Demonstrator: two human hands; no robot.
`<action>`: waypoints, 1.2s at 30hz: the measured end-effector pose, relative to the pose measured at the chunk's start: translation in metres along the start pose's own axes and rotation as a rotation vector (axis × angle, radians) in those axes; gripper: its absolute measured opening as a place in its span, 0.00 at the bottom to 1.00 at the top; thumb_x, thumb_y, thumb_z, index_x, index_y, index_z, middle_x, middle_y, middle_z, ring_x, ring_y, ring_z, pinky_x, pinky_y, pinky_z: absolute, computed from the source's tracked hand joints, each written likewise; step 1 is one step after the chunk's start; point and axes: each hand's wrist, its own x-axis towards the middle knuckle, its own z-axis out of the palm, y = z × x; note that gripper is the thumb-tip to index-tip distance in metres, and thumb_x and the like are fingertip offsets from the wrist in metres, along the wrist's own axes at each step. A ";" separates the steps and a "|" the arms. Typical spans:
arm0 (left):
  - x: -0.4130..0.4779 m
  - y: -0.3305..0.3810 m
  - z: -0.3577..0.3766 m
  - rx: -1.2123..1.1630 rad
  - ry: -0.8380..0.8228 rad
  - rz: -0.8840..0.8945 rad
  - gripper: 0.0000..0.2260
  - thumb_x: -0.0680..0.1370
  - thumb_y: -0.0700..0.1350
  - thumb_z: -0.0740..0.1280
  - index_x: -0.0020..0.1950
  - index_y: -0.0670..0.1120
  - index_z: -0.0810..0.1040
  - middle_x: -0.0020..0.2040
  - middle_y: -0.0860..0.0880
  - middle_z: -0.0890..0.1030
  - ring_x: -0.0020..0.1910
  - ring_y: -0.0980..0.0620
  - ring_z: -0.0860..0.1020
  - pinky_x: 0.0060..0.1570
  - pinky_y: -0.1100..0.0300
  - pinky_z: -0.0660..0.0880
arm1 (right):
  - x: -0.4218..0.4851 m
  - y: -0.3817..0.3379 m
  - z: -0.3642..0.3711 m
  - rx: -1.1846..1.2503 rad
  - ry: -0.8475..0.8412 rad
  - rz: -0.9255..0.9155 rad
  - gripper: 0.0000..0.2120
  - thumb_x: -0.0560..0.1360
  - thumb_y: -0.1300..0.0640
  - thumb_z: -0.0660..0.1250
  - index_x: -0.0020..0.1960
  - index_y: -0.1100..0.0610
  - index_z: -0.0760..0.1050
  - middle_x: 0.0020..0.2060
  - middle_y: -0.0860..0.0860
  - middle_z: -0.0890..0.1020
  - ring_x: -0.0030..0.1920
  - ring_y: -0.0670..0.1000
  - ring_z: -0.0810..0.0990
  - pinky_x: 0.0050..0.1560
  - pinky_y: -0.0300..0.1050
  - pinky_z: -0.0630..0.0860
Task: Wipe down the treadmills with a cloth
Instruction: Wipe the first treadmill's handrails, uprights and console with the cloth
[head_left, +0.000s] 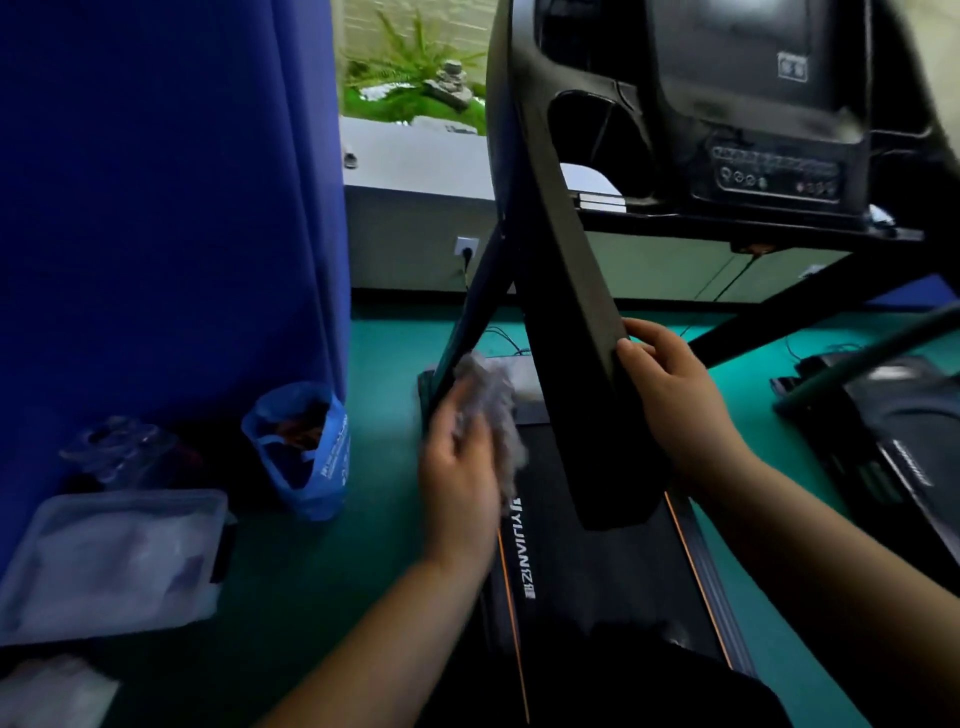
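A black treadmill fills the middle of the view, its belt (587, 571) running down toward me and its wide handrail arm (566, 291) slanting from the console down to the lower centre. My left hand (460, 478) holds a crumpled grey cloth (491, 395) against the thin left upright (467, 322) of the frame; hand and cloth are motion-blurred. My right hand (670, 384) grips the right edge of the handrail arm, fingers curled round it. The console (748, 104) sits at the top right.
A blue curtain (166, 208) hangs at the left. On the green floor lie a clear plastic box (114, 561), a blue plastic bag (306, 452) and clear wrapping. A second treadmill (883, 441) stands at the right. A wall socket (466, 247) and cables sit behind.
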 end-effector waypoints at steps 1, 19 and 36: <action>-0.014 -0.008 0.007 0.008 -0.065 0.029 0.12 0.81 0.42 0.60 0.59 0.57 0.76 0.54 0.52 0.81 0.47 0.56 0.81 0.46 0.59 0.78 | 0.000 0.001 0.001 0.009 0.013 0.000 0.11 0.79 0.53 0.62 0.61 0.46 0.76 0.50 0.47 0.82 0.45 0.44 0.80 0.49 0.40 0.76; 0.085 -0.026 0.039 -0.364 0.006 -0.176 0.15 0.81 0.46 0.60 0.66 0.43 0.75 0.60 0.41 0.80 0.57 0.45 0.79 0.58 0.54 0.76 | -0.005 0.001 0.001 0.080 0.013 -0.032 0.11 0.80 0.55 0.62 0.60 0.51 0.77 0.45 0.46 0.84 0.44 0.43 0.82 0.46 0.38 0.79; 0.052 -0.025 0.063 -0.204 -0.205 -0.012 0.20 0.80 0.51 0.58 0.71 0.48 0.71 0.70 0.48 0.71 0.69 0.54 0.69 0.72 0.54 0.62 | 0.001 -0.007 0.000 -0.067 0.003 0.050 0.13 0.79 0.52 0.63 0.63 0.51 0.73 0.50 0.50 0.83 0.49 0.52 0.83 0.55 0.54 0.80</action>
